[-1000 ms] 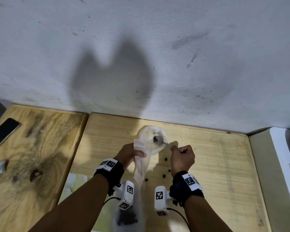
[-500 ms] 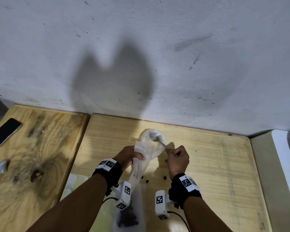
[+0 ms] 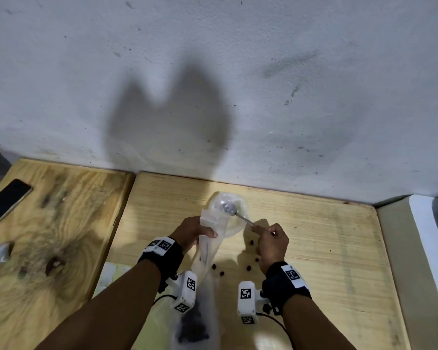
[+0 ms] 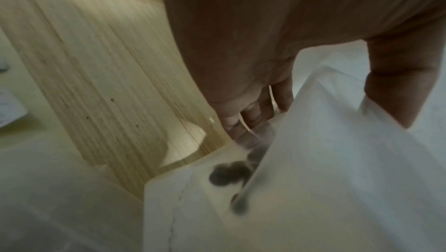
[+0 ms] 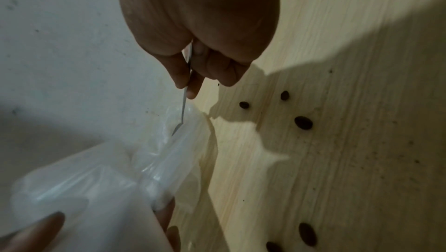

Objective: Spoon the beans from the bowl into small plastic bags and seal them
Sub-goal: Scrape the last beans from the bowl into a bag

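My left hand (image 3: 195, 232) grips a long clear plastic bag (image 3: 209, 246) just below its open mouth, thumb across the front. The bag hangs down toward me, with dark beans (image 3: 194, 324) gathered at its bottom and a few beans (image 4: 229, 176) sliding down inside it. My right hand (image 3: 272, 242) pinches the handle of a metal spoon (image 3: 232, 210), whose empty bowl is tipped inside the bag's mouth. In the right wrist view the spoon (image 5: 184, 105) runs from my fingers (image 5: 183, 76) into the bag (image 5: 144, 170). The bean bowl is out of view.
Several loose beans (image 3: 249, 267) lie on the light wooden table (image 3: 314, 248) between my wrists. A wall stands close behind. A darker wooden board (image 3: 48, 236) on the left carries a black phone (image 3: 5, 203). A white surface (image 3: 430, 236) borders the right edge.
The spoon has gone deeper into the bag's mouth and tipped; the beans it carried are gone from its bowl. Both hands shifted slightly toward the wall.
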Available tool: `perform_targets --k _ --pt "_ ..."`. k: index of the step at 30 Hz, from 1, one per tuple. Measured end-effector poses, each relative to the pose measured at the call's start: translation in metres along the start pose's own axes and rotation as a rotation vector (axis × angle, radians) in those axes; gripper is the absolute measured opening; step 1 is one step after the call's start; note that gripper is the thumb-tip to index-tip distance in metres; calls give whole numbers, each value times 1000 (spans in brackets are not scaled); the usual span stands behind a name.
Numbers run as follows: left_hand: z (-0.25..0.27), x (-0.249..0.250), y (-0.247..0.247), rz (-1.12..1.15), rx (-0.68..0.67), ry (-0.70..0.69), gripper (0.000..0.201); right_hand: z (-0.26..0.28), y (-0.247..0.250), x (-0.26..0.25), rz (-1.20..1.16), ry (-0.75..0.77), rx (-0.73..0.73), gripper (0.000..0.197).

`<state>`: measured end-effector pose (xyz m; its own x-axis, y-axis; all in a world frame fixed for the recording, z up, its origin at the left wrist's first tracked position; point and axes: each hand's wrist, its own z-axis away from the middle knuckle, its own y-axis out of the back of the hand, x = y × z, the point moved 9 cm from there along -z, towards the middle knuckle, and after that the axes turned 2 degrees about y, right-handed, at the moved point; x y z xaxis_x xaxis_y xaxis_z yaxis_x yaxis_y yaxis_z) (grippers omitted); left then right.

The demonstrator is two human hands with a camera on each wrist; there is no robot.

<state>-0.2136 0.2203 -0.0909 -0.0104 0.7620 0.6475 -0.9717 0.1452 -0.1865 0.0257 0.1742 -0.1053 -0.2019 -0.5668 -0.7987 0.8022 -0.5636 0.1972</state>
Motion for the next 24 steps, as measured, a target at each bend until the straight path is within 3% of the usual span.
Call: perform_targets --k 5,16,21,24 --pt "3 7 2 1 38 -53 67 -2 16 -4 -48 23 38 42" --pt "15 19 -2 -281 118 -163 81 7 44 -58 -145 175 -21 39" --pt "17 19 -7 -378 118 -157 68 35 38 -118 -65 399 -206 35" --pt "16 16 -7 -418 120 -153 86 50 22 -142 73 539 -324 31"
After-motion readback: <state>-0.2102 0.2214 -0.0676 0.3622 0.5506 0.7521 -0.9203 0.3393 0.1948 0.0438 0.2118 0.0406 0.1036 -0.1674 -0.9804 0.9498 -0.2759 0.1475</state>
